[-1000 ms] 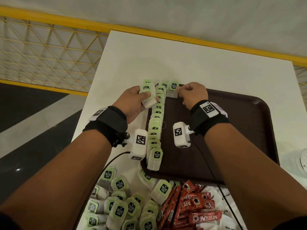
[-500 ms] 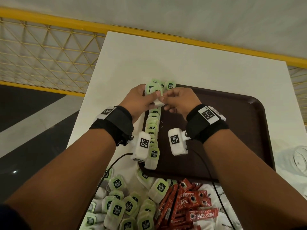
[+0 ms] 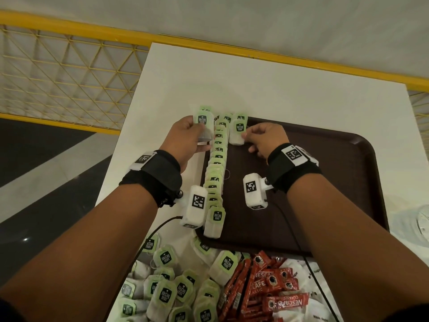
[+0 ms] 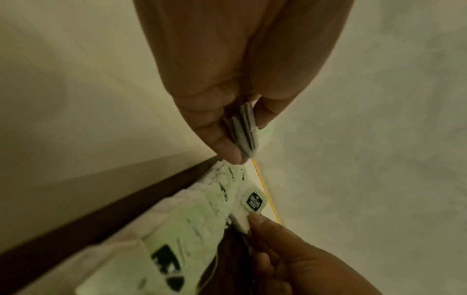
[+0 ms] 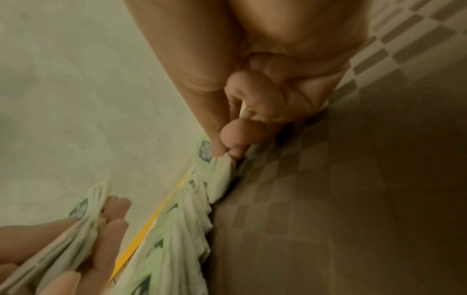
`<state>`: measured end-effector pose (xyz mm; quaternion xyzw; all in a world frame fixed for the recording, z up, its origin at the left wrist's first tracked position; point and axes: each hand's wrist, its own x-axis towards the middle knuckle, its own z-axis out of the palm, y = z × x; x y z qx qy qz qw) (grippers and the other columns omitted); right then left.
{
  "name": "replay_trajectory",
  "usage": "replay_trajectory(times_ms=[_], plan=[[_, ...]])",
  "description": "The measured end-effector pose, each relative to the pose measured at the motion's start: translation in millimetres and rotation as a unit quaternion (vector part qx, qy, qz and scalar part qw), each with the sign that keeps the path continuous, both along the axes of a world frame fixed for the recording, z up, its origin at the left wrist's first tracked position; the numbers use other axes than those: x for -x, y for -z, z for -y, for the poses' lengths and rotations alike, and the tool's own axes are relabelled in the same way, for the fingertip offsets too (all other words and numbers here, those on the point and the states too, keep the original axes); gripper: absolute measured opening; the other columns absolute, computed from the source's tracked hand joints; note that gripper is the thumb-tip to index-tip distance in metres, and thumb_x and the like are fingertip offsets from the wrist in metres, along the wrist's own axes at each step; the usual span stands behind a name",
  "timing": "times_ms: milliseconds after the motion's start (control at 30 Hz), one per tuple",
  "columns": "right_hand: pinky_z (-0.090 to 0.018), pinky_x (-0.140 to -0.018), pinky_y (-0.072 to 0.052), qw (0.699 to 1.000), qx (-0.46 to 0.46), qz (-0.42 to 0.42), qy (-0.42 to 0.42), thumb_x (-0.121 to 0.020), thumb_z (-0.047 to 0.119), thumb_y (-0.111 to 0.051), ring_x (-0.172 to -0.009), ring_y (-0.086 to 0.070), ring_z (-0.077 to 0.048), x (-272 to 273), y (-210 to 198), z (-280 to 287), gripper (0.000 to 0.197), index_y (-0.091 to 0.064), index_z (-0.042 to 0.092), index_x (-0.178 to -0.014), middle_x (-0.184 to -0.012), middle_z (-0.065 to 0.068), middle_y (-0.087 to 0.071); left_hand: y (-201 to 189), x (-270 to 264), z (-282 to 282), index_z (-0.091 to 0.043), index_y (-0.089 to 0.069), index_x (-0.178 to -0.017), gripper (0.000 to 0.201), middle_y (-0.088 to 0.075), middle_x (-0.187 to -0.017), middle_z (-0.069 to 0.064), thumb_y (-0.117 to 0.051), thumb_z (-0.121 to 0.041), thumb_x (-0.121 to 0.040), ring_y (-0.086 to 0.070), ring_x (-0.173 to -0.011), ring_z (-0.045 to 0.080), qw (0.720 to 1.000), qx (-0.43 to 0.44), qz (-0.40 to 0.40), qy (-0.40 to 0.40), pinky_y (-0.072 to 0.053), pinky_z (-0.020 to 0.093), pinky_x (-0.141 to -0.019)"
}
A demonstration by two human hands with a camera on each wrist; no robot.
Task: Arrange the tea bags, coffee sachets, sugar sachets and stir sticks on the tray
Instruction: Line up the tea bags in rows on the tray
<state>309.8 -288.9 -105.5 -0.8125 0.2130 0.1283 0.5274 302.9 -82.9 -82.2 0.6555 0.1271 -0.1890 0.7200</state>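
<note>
A dark brown tray [image 3: 325, 182] lies on the white table. Along its left side runs a row of green-tagged tea bags [image 3: 216, 173], overlapping one another. My left hand [image 3: 190, 138] holds a small stack of tea bags [image 3: 205, 126] just left of the row's far end; in the left wrist view the stack [image 4: 246, 131] is pinched between thumb and fingers. My right hand [image 3: 260, 140] pinches a single tea bag [image 3: 238, 133] at the top of a second column, right of the row; the right wrist view shows thumb and forefinger on that tea bag [image 5: 220, 169].
Near the table's front edge lies a heap of loose tea bags [image 3: 176, 291], and right of it red coffee sachets [image 3: 267, 289] on white sachets [image 3: 308, 280]. A clear container [image 3: 422, 219] shows at the right edge. Yellow mesh railing [image 3: 58, 73] stands left of the table.
Both hands met over the row's far end half a second ago. They have since parted: the left keeps its stack, the right now holds one tea bag at the tray's far left.
</note>
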Motion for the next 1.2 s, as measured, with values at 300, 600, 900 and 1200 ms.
replay_trajectory(times_ms=[300,600,900,1200], plan=[[-0.024,-0.046,-0.042,0.995,0.094,-0.002,0.031,-0.085,0.032,-0.072,-0.041,-0.054,-0.009,-7.5,0.9,-3.1,0.021,-0.064,0.013,-0.088,-0.070,-0.004,-0.067,7.3,1.2,5.3,-0.010,-0.063,-0.113,0.019,-0.069,-0.111,0.010,-0.050,-0.018,-0.100,-0.063,-0.089,0.017,0.997,-0.063,0.027,0.031,-0.049,0.022,-0.060],[-0.023,-0.046,-0.045,0.991,-0.047,0.062,-0.112,-0.083,0.027,-0.075,-0.055,-0.059,-0.010,12.7,-26.8,-27.1,0.017,-0.066,0.014,-0.090,-0.081,-0.006,-0.070,5.2,3.9,15.8,0.001,-0.059,-0.117,0.026,-0.068,-0.112,0.019,-0.062,-0.013,-0.095,-0.070,-0.096,0.027,0.999,-0.009,0.037,0.031,-0.057,0.027,-0.073],[-0.020,-0.049,-0.045,0.990,-0.128,0.038,-0.039,-0.088,0.017,-0.071,-0.058,-0.059,-0.010,18.7,-17.1,-19.1,0.007,-0.066,0.013,-0.087,-0.075,-0.001,-0.068,0.1,9.1,16.8,-0.001,-0.062,-0.110,0.015,-0.068,-0.107,0.013,-0.052,-0.001,-0.098,-0.068,-0.093,0.018,0.998,0.046,0.020,0.039,-0.058,0.022,-0.078],[-0.019,-0.047,-0.044,0.981,-0.193,0.008,0.008,-0.089,0.012,-0.069,-0.053,-0.058,-0.009,24.7,-18.2,-21.6,0.006,-0.064,0.013,-0.086,-0.074,-0.003,-0.067,3.8,11.0,13.8,0.001,-0.060,-0.121,0.032,-0.070,-0.115,0.016,-0.066,-0.007,-0.091,-0.068,-0.096,0.020,0.997,0.025,0.052,0.045,-0.056,0.023,-0.073]])
